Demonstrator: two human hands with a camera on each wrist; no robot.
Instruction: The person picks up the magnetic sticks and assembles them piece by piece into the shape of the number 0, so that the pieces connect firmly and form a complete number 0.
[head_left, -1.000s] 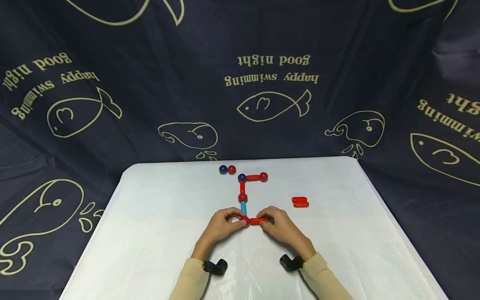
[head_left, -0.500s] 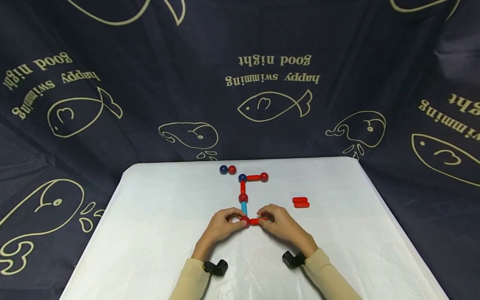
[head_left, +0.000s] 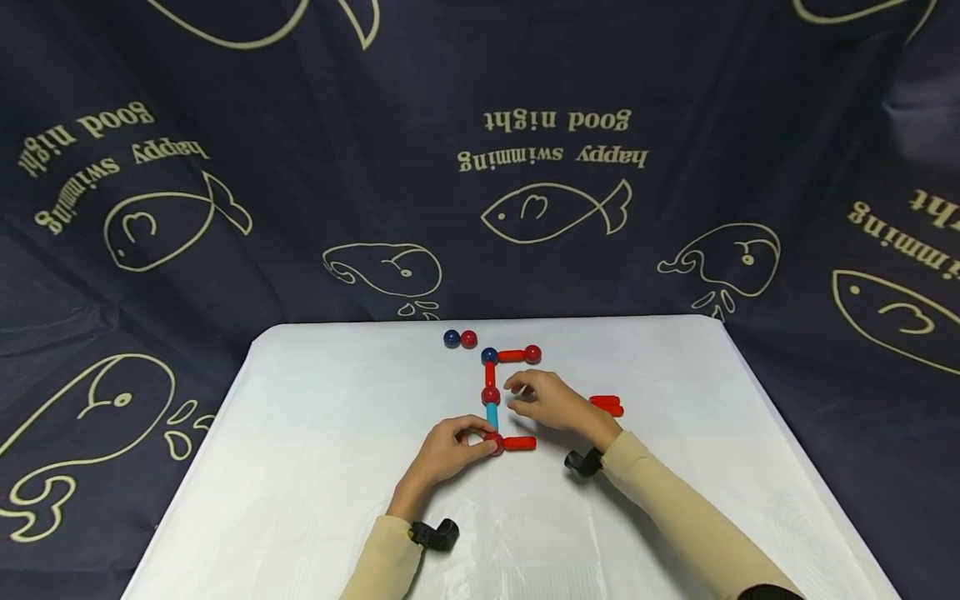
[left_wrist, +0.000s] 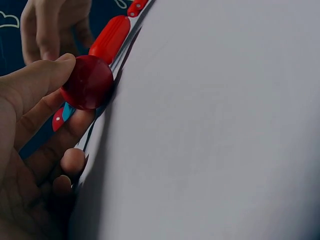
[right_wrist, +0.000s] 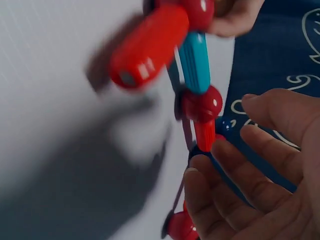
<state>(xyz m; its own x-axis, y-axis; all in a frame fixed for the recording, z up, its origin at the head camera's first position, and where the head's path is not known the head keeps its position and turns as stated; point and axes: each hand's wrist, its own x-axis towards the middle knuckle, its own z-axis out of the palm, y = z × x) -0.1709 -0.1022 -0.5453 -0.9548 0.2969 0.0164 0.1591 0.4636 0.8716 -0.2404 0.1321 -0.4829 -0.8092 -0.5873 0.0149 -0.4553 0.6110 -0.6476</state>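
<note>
My left hand (head_left: 448, 450) pinches the red ball (left_wrist: 88, 82) at the near corner of a joined figure of balls and rods. From that ball a red rod (head_left: 520, 443) points right, its far end bare. A blue rod (head_left: 492, 416) runs away from it to a middle red ball (head_left: 491, 396). Beyond, another red rod (head_left: 490, 373) leads to a dark blue ball (head_left: 489, 356), then a rod (head_left: 512, 356) and a red ball (head_left: 532, 354). My right hand (head_left: 551, 402) hovers just right of the middle ball, fingers parted, holding nothing.
Two loose red rods (head_left: 607, 406) lie side by side to the right, partly behind the right hand. At the back, a dark blue ball (head_left: 452, 339) touches a red ball (head_left: 468, 339). A dark patterned cloth (head_left: 375, 150) hangs behind the white table (head_left: 315, 400).
My right hand has let go of the near red rod and moved away from me, up beside the middle ball. The left hand keeps its pinch on the corner ball.
</note>
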